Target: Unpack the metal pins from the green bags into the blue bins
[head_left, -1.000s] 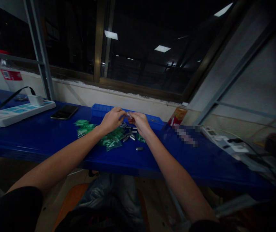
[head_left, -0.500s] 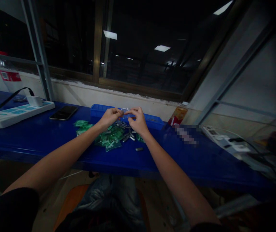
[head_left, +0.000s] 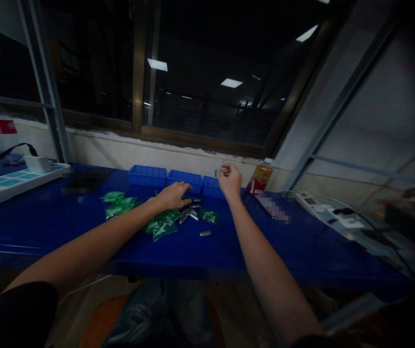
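Note:
My left hand [head_left: 173,195] reaches over a small pile of silver metal cylinders [head_left: 193,212], fingers apart and pointing right. Beneath and beside its wrist lie small green plastic bags [head_left: 162,227] in a heap. My right hand [head_left: 231,182] is raised above the right-hand blue bin [head_left: 212,185], its fingers curled in. A tiny pale spot shows by those fingertips, too small to name. Between the hands, one green bag [head_left: 210,216] with small pieces inside lies flat on the table. A single metal cylinder [head_left: 205,233] rests nearer the front edge.
Two more blue bins, left [head_left: 147,176] and middle [head_left: 196,181], stand along the back of the blue table [head_left: 66,227]. A drink bottle [head_left: 261,177] and a blurred-out phone [head_left: 273,209] are at right. Power strips lie at left [head_left: 22,181] and right [head_left: 323,205].
My hands have parted from a shared pinch near the bins. The left came down toward the metal cylinders; the right moved right, over the right-hand bin. The view has shifted slightly.

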Motion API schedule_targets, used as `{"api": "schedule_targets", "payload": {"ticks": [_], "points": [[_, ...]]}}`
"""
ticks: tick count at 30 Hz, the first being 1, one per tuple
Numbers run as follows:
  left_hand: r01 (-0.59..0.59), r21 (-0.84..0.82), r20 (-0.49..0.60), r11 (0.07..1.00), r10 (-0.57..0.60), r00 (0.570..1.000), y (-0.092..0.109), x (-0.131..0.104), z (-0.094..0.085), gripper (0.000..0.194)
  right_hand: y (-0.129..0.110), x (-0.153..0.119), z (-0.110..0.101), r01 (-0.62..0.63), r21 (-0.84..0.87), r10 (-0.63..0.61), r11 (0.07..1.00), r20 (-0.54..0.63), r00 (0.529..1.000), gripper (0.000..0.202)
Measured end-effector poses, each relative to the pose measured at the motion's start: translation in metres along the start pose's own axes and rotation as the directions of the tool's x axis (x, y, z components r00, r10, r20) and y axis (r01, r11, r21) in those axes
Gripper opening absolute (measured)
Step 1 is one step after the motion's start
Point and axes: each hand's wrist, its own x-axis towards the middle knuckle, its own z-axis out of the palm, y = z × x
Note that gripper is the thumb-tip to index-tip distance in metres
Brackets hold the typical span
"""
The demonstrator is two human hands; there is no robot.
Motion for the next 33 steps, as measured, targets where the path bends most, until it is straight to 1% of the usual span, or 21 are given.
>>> {"api": "schedule_targets", "payload": {"ticks": [1, 3, 4, 6, 8, 9, 10, 12, 14, 17, 19, 22, 24, 25, 27, 30, 33], "points": [[-0.011, 0.01, 0.023, 1.0, 0.01, 1.0, -0.001, 0.004, 0.004, 0.035, 0.011, 0.002, -0.001, -0.048, -0.085, 0.048, 0.995, 0.002, 0.999, 0.029], [0.006, 0.011, 0.055, 1.0, -0.007, 0.998, -0.003, 0.012, 0.01, 0.022, 0.026, 0.001, -0.001, -0.118, -0.225, 0.127, 0.967, 0.027, 0.992, 0.039], [0.027, 0.005, 0.057, 1.0, -0.028, 0.998, -0.004, 0.014, 0.011, 0.016, 0.029, -0.001, -0.001, -0.126, -0.271, 0.142, 0.954, 0.039, 0.989, 0.042], [0.078, -0.024, 0.014, 0.997, -0.077, 0.997, -0.006, 0.015, 0.007, 0.013, 0.027, -0.008, 0.002, -0.091, -0.299, 0.116, 0.95, 0.068, 0.991, 0.039], [0.103, -0.105, -0.049, 0.989, -0.109, 0.993, -0.01, 0.013, -0.001, 0.013, 0.014, -0.015, 0.006, -0.025, -0.229, 0.055, 0.973, 0.128, 0.99, 0.031], [0.115, -0.163, -0.079, 0.98, -0.129, 0.989, -0.012, 0.011, -0.005, 0.013, 0.005, -0.02, 0.009, -0.013, -0.146, 0.043, 0.989, 0.202, 0.978, 0.028], [0.137, -0.228, -0.101, 0.964, -0.163, 0.981, -0.014, 0.008, -0.01, 0.014, -0.004, -0.025, 0.012, -0.019, -0.051, 0.033, 0.998, 0.285, 0.958, 0.028], [0.185, -0.359, -0.1, 0.915, -0.235, 0.967, -0.018, 0.002, -0.018, 0.016, -0.023, -0.036, 0.018, -0.032, 0.131, -0.028, 0.991, 0.427, 0.904, 0.028], [0.193, -0.463, -0.075, 0.865, -0.256, 0.964, -0.021, -0.002, -0.021, 0.017, -0.038, -0.046, 0.023, -0.054, 0.248, -0.083, 0.967, 0.51, 0.856, 0.024], [0.18, -0.557, -0.051, 0.811, -0.25, 0.967, -0.022, -0.004, -0.021, 0.017, -0.047, -0.055, 0.027, -0.103, 0.329, -0.123, 0.939, 0.599, 0.791, 0.016], [0.196, -0.606, -0.045, 0.771, -0.279, 0.959, -0.02, -0.004, -0.02, 0.02, -0.048, -0.056, 0.027, -0.147, 0.351, -0.109, 0.925, 0.615, 0.781, 0.015], [0.255, -0.701, -0.006, 0.666, -0.363, 0.932, -0.014, -0.003, -0.022, 0.025, -0.047, -0.053, 0.024, -0.237, 0.386, -0.043, 0.891, 0.593, 0.804, 0.016], [0.286, -0.738, 0.033, 0.611, -0.391, 0.92, -0.01, -0.003, -0.024, 0.02, -0.048, -0.051, 0.022, -0.298, 0.4, 0.007, 0.867, 0.587, 0.809, 0.016], [0.295, -0.743, 0.046, 0.601, -0.394, 0.918, -0.009, -0.003, -0.025, 0.017, -0.048, -0.051, 0.022, -0.323, 0.403, 0.025, 0.856, 0.592, 0.805, 0.017], [0.296, -0.736, 0.05, 0.609, -0.387, 0.921, -0.007, -0.003, -0.027, 0.015, -0.049, -0.051, 0.022, -0.358, 0.407, 0.04, 0.84, 0.612, 0.79, 0.019], [0.284, -0.724, 0.026, 0.628, -0.387, 0.922, -0.009, -0.003, -0.028, 0.015, -0.049, -0.052, 0.023, -0.41, 0.414, 0.057, 0.812, 0.644, 0.763, 0.023], [0.273, -0.718, -0.005, 0.64, -0.397, 0.918, -0.011, -0.002, -0.028, 0.016, -0.047, -0.052, 0.023, -0.454, 0.419, 0.081, 0.786, 0.659, 0.748, 0.024]]}}
